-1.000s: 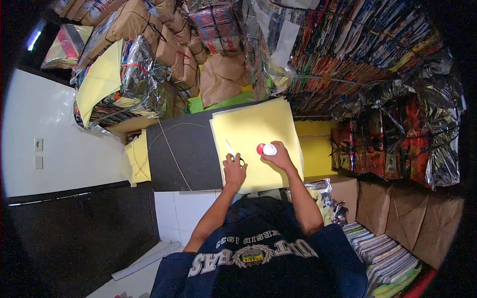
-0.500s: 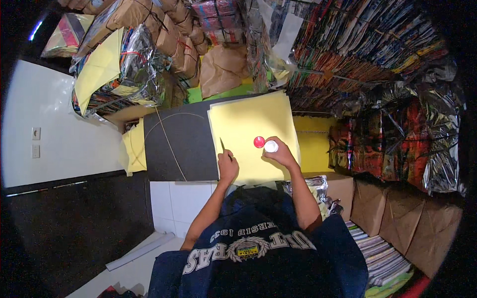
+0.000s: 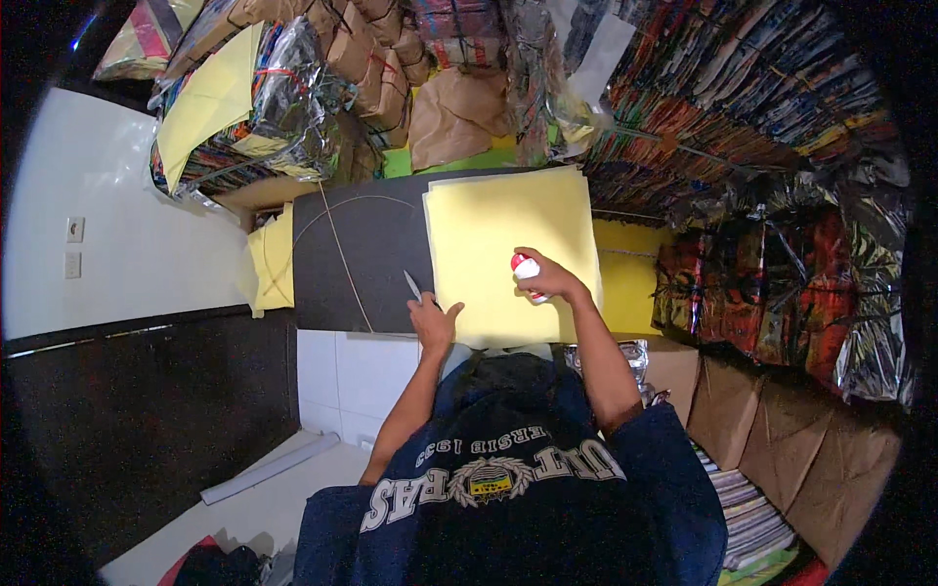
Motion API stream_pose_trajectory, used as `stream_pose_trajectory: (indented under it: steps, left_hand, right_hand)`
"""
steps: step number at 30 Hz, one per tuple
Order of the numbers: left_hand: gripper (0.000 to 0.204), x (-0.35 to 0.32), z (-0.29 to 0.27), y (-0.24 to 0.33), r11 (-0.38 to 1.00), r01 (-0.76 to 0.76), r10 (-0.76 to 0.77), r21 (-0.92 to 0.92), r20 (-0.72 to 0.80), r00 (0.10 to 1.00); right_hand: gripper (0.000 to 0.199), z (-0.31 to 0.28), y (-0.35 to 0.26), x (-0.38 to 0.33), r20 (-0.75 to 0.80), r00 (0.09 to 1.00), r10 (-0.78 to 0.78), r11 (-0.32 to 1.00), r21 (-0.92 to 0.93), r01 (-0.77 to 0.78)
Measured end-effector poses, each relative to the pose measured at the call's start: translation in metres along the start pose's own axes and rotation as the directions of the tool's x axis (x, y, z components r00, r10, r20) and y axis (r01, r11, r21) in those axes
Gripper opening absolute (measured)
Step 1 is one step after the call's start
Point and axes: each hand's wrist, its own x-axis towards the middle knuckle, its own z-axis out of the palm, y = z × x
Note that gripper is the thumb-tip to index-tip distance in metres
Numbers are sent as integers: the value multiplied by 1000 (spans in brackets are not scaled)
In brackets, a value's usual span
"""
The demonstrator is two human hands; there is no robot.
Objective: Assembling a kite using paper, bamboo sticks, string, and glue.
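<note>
A stack of pale yellow sheets [image 3: 508,249] is laid on a dark grey tabletop [image 3: 371,254], with a thin cord [image 3: 337,249] curved across the bare part. A small red-and-white bottle [image 3: 526,267] is gripped in the closed right hand [image 3: 547,280] over the sheets. A slim blade [image 3: 412,285] is pinched by the left hand [image 3: 433,320] at the stack's left edge. Foil-wrapped bundles [image 3: 293,107] are piled behind at left, brown paper parcels [image 3: 454,117] at centre, and shelves of colourful packets [image 3: 743,107] at right. Cardboard boxes [image 3: 782,430] are stood below these.
</note>
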Motion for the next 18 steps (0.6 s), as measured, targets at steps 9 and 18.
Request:
stream_pose_trajectory:
  steps: [9,18]
  left_hand:
    - [51,1,5,-7,990,119,-117,-73,24,993]
    - [39,2,11,-23,985,89,-97,-145,-51,994]
  right_hand:
    - [87,4,-10,-16,8,1000,15,992,125,-16]
    - [84,1,-2,-44,-66,993,-97,974,199,109]
